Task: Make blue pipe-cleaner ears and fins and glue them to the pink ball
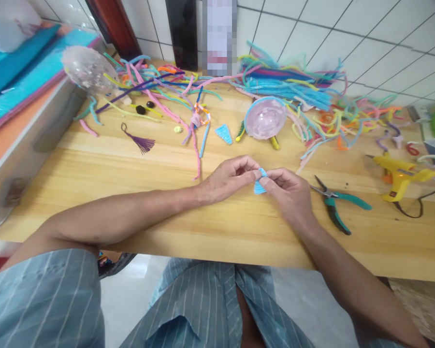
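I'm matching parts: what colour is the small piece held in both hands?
Light blue; the small piece shows best in the head view.

I pinch a small light-blue ribbed fuzzy piece [260,188] between the fingertips of my left hand [232,180] and my right hand [292,193], over the pale wooden table [188,227]. Beyond it lies a flat light-blue ribbed triangle [223,134], near a pinkish translucent dome with a blue rim [265,118]. Pliers with teal-and-black handles [332,195] lie beside my right hand, near a yellow plastic glue gun [398,177]; tangled multicoloured fuzzy stems [290,89] lie along the back
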Demonstrator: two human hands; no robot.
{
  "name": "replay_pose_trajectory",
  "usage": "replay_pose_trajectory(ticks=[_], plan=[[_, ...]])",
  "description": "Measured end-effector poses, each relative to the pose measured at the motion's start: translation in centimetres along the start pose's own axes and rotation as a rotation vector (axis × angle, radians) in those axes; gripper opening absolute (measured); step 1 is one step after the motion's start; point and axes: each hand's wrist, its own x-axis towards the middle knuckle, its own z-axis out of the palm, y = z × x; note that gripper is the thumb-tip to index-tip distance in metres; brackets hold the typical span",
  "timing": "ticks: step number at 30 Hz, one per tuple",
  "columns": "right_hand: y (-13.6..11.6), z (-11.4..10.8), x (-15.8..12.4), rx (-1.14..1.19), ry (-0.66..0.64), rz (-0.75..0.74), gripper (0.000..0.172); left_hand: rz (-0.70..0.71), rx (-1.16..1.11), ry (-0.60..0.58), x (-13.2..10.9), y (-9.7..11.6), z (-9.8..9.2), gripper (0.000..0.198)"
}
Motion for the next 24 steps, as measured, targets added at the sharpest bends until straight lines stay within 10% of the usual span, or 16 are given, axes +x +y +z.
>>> replay_pose_trajectory(ticks=[24], plan=[[0.14,-0.4,-0.31,-0.257,0.095,-0.18,0.004,-0.045,0.134,-0.024,-0.43,0.11,-0.02,0.042]])
